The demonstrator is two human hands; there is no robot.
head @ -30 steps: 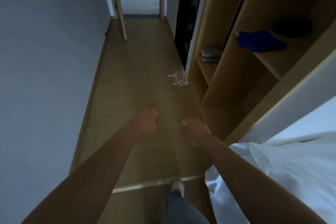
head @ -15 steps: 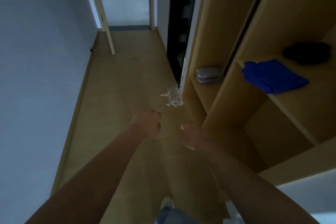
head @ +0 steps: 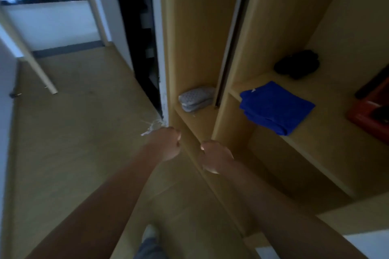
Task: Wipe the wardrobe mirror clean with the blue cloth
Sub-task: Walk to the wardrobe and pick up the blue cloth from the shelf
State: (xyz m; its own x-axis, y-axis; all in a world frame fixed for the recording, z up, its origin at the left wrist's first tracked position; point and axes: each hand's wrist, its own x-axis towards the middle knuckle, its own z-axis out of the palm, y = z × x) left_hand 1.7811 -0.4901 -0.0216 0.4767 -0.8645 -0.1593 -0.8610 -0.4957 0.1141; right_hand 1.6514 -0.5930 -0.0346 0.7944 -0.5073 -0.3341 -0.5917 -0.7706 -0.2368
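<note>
— What sits closest to the camera?

— A foot in a pale shoe [head: 149,234] on the wooden floor [head: 80,153], at the bottom edge of the view, with two bare forearms reaching forward above it.

— And the hands?

— The left hand [head: 166,144] is curled into a loose fist, holding nothing. The right hand [head: 216,159] is just beside it, fingers also curled in and empty, as far as the dim light lets me tell. Both hang in the air in front of the open wooden wardrobe [head: 195,27], touching none of its parts.

— Where is the blue cloth?

— The blue cloth [head: 275,107] lies folded on a shelf [head: 328,132] in the right compartment of the wardrobe, at the shelf's front left corner, one fold slightly over the front edge. It is well apart from both hands, to the right of them and farther in.

— Anything else on that shelf?

— Behind the cloth, toward the back of the shelf, a dark bundle [head: 296,64]; I cannot tell what it is. At the right edge of the view, a red object [head: 370,111] with something dark on it.

— And the left compartment?

— A grey folded item [head: 195,98] rests on a lower shelf there.

— Farther out?

— A bit of crumpled clear plastic [head: 152,128] lies on the floor at the wardrobe's left front corner, just beyond the left hand. Past it a dark opening [head: 141,38], then a pale door [head: 27,48] standing ajar at the far end of the floor.
</note>
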